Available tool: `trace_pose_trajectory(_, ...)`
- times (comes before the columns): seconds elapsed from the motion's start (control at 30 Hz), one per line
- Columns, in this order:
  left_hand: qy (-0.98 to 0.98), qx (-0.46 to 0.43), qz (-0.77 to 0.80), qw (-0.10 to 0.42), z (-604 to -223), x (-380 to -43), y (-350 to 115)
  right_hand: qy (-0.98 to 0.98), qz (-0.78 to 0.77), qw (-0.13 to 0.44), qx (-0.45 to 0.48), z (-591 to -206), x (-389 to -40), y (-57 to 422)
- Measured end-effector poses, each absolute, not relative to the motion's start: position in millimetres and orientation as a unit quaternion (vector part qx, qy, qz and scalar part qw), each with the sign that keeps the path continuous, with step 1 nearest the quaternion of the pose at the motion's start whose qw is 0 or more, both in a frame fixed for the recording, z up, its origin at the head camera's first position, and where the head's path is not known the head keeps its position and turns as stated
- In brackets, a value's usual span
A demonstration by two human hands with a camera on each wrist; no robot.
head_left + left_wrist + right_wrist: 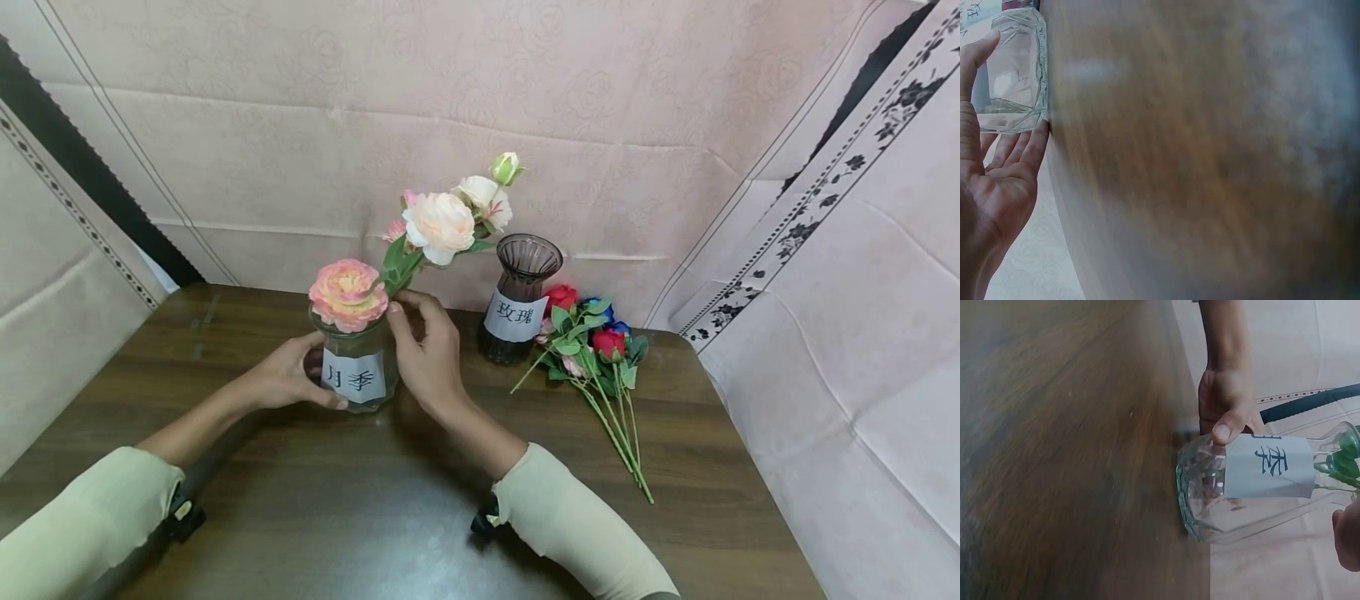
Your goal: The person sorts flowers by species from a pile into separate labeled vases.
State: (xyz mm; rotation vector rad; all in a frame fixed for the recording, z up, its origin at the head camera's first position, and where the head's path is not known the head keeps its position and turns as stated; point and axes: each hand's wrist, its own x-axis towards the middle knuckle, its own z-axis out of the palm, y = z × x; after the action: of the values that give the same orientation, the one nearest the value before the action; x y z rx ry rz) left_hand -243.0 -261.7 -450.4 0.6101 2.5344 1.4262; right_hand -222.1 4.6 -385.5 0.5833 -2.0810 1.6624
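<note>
A clear glass vase point(377, 367) with a white paper label stands on the table; its two handwritten characters also show in part in the right wrist view. My left hand point(296, 371) holds the vase low on its left side, the thumb across the front of the label point(1269, 465). A pink-and-yellow flower point(349, 294) sits over the mouth. From the same mouth a white flower spray point(439, 228) with a green bud leans right. At the rim my right hand point(429, 346) pinches its stem between thumb and forefinger, the pinch partly hidden behind the fingers.
To the right stands a dark fluted vase point(517, 292) with a label of its own. Beside it several red, blue and pink artificial flowers point(592, 342) lie on the brown table point(420, 500), stems toward the front. A pale cloth point(300, 167) hangs behind.
</note>
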Motion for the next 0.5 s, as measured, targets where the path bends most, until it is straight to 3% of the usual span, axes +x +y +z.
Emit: trace_pose_trajectory(0.5,0.855,0.206,0.470,0.074,-452.0,-244.4,-261.3,-0.820,0.446,0.223,0.282,-379.7,-219.1,15.2)
